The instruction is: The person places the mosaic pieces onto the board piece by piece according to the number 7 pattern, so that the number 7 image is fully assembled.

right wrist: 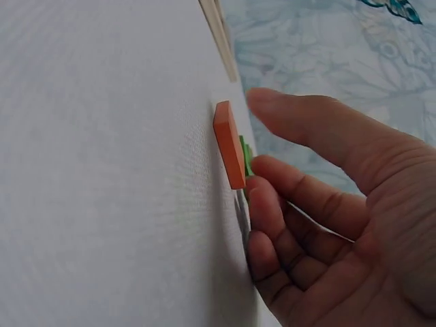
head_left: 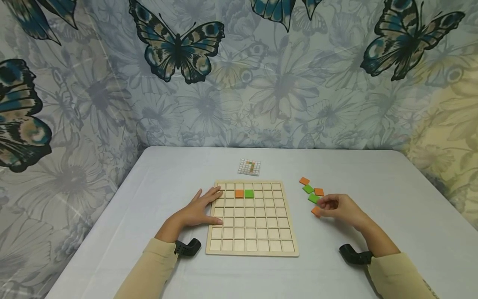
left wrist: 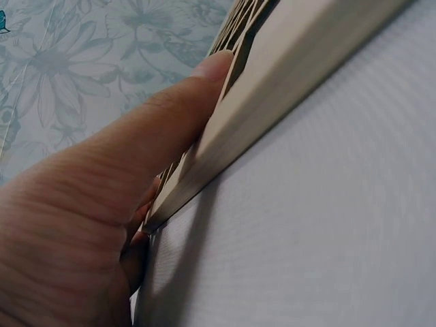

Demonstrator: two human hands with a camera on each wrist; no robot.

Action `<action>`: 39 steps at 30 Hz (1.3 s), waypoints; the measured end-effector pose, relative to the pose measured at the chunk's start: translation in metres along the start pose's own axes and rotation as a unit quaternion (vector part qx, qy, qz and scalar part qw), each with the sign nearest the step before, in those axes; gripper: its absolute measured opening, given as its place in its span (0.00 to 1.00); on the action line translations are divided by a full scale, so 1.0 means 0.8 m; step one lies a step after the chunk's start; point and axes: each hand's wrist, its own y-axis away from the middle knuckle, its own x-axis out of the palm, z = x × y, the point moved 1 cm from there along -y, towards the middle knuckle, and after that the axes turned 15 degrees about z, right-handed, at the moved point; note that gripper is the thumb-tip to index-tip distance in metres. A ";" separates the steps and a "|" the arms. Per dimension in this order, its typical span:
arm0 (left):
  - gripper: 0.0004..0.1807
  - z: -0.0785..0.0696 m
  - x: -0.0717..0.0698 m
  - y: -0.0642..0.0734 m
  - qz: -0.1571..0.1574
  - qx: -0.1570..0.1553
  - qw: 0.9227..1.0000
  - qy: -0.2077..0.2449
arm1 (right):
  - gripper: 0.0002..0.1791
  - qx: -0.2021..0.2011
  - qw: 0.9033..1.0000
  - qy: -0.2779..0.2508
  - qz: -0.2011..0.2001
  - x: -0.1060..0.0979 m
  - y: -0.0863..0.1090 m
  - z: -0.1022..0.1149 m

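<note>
A square wooden grid board [head_left: 250, 253] lies on the table, with one orange tile [head_left: 239, 193] and one green tile [head_left: 249, 193] side by side in its second row. My left hand [head_left: 196, 209] rests on the board's left edge with fingers spread. In the left wrist view its thumb [left wrist: 177, 102] lies over the rim. To the right of the board, my right hand [head_left: 341, 209] is over the loose tiles, closest to the nearest orange tile [right wrist: 230, 146]. The right wrist view shows its thumb and fingertips apart, with the other fingers loosely bent.
Beyond the board lies a small pattern card [head_left: 249, 167] with a coloured grid. Several loose tiles, such as an orange one [head_left: 304, 181] and a green one [head_left: 308, 189], form a scattered line on the white table [head_left: 179, 166]. Butterfly-print cloth [head_left: 284, 83] hangs behind.
</note>
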 end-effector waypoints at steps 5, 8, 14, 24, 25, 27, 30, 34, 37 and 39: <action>0.53 0.001 0.000 0.000 0.000 -0.002 1.000 -0.004 | 0.22 -0.007 1.000 0.023 0.001 0.003 0.000 -0.001; 0.53 0.001 0.000 0.000 -0.001 -0.002 1.000 -0.006 | 0.20 -0.013 0.999 0.044 -0.001 0.004 -0.001 -0.002; 0.53 0.001 0.001 0.000 0.001 -0.002 1.000 0.000 | 0.19 -0.006 0.998 0.069 -0.008 0.008 -0.002 -0.001; 0.53 0.001 0.001 0.000 0.002 -0.003 1.000 -0.001 | 0.17 -0.012 0.997 0.078 -0.012 0.007 -0.001 -0.003; 0.53 0.001 0.001 0.000 0.002 -0.003 1.000 -0.001 | 0.17 -0.023 0.997 0.078 -0.018 0.007 -0.001 -0.005; 0.53 0.001 0.000 0.000 0.002 -0.003 1.000 -0.003 | 0.15 -0.031 0.996 0.076 -0.018 0.006 0.000 -0.006; 0.53 0.001 0.000 0.000 0.001 -0.002 1.000 -0.001 | 0.14 -0.032 0.997 0.076 -0.014 0.005 0.000 -0.006; 0.53 0.002 0.000 -0.001 -0.001 -0.001 1.000 0.001 | 0.14 -0.013 0.996 0.084 -0.003 0.004 0.000 -0.002; 0.53 0.001 0.000 0.000 0.000 0.000 1.000 0.000 | 0.14 -0.005 0.996 0.087 0.002 0.003 -0.001 0.000; 0.53 0.000 0.000 0.000 0.000 -0.001 1.000 -0.001 | 0.14 -0.002 0.996 0.085 0.004 0.002 -0.001 0.001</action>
